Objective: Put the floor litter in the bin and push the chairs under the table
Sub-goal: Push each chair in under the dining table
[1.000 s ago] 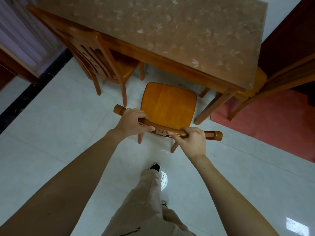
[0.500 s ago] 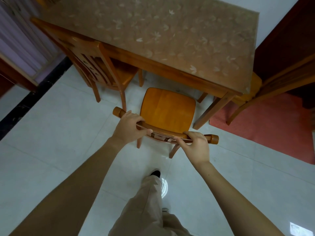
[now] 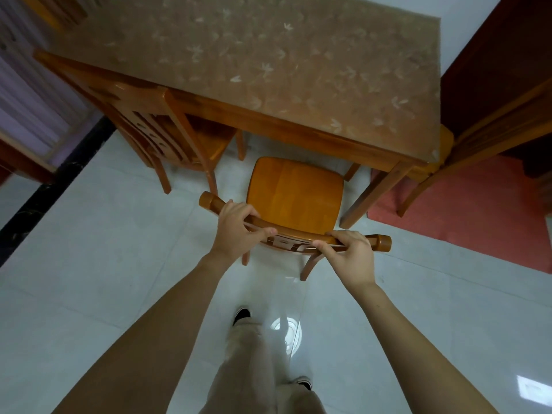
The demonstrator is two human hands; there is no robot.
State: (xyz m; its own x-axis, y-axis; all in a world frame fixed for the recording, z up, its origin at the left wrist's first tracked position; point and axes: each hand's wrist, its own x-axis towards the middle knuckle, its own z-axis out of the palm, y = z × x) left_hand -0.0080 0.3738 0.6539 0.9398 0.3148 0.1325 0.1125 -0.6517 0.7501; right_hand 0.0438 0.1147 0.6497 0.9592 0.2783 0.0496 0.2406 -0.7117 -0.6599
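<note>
Three chairs show around the table, and you are dealing with the middle one. Biggest first: the table fills the frame from ten to two o'clock, its patterned top bare as far as you can see. At ten o'clock the left chair stands with its seat partly under the table edge, its back still clear of it; it looks close to tucked, though you may want to nudge it further. At three o'clock the right chair sits at the table's end, its seat largely hidden under the corner, so judge that one done or nearly so.

At the centre, the chair you hold has only the front edge of its seat at the table's rim; most of the seat lies in the open, just beside the table leg at two o'clock. That push is in hand, not finished. Your left hand is wrapped around the top rail near its left end, and your right hand grips the same rail near its right end, fingers curled over it.

As for the litter: the pale floor shows none in this view, and no bin is in sight, so you cannot tell from here whether that half is finished.
</note>
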